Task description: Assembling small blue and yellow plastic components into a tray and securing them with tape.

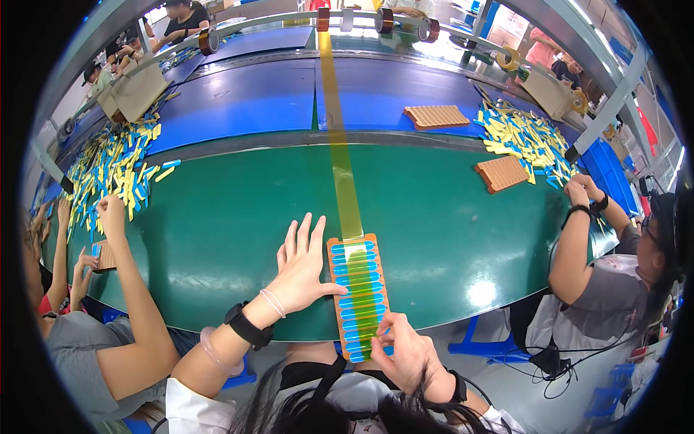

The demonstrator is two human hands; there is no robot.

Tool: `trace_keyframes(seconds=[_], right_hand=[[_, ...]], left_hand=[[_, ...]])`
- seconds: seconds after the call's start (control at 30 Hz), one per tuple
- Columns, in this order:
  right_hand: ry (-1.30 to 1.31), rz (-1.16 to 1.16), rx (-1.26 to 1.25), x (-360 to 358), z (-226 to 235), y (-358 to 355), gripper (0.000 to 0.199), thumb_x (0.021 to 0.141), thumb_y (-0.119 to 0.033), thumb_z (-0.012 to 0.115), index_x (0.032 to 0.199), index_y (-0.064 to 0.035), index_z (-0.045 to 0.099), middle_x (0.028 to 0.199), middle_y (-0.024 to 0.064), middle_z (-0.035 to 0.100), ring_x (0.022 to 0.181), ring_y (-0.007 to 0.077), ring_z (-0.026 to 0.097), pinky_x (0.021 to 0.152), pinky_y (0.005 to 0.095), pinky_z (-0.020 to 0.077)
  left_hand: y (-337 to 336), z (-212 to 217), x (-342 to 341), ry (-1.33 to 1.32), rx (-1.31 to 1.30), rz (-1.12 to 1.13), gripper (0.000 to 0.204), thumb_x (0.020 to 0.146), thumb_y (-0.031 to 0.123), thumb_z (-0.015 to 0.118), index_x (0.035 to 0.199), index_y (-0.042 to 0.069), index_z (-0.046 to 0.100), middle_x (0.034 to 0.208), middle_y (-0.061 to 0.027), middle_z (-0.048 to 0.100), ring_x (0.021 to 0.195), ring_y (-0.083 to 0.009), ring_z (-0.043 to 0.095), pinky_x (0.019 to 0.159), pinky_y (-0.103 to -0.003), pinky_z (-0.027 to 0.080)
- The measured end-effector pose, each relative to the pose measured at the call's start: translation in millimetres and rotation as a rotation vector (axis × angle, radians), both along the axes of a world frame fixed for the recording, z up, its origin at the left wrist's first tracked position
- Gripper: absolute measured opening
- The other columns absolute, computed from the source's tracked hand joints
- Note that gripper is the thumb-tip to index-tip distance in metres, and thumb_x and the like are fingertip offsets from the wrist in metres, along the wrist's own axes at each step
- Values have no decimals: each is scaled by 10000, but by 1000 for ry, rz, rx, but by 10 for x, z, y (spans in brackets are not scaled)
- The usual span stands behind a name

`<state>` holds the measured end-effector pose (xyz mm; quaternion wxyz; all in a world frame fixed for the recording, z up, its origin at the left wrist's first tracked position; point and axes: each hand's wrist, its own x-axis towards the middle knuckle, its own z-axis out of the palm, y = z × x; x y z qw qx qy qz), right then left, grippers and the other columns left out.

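Observation:
An orange-brown slotted tray (334, 253) lies at the table's near edge in front of me, with several blue strips (345, 313) set crosswise in its slots. Translucent amber tape (338, 155) stretches from a tape roll (323, 19) on the far bar down over the strips. My left hand (300, 264) is open beside the tray's left side, its fingers spread and its thumb reaching onto the tray's edge. At the near right end of the tray, my right hand (408, 354) is closed, thumb and fingers bent together at the tape; the exact grip is partly hidden.
Piles of yellow and blue strips lie at the left (119, 170) and right (528, 141). Two more brown trays (437, 116) (502, 173) rest at the right. Co-workers' hands (112, 215) (578, 189) are busy on both sides. A metal bar with tape rolls (384, 22) spans the back.

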<state>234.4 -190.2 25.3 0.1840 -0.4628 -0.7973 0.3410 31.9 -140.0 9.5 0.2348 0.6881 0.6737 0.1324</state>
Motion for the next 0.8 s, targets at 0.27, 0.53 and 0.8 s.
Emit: trace_keyframes(seconds=[0.27, 0.53, 0.8], right_hand=[[67, 2, 19, -5, 4, 17, 231, 744, -37, 553, 908, -12, 391, 762, 99, 498, 621, 211, 589, 503, 304, 484], [40, 2, -37, -36, 48, 29, 231, 765, -66, 533, 919, -9, 370, 814, 136, 499, 631, 245, 602, 489, 349, 474], [-29, 68, -163, -166, 190, 145, 299, 761, -92, 514, 967, 19, 327, 914, 245, 445, 612, 415, 537, 507, 448, 464]], left_hand=[[114, -27, -85, 34, -172, -16, 1203, 512, 503, 744, 1314, -34, 26, 1343, -300, 13, 1264, -422, -26, 1002, -503, 92], [811, 121, -152, -905, -53, 302, 885, 707, 352, 672, 1265, -99, 155, 1321, -266, 199, 1206, -295, 308, 980, -363, 279], [1175, -28, -73, -1041, 114, 281, 238, 860, 144, 478, 920, -76, 545, 850, -130, 629, 804, -134, 589, 743, -250, 457]])
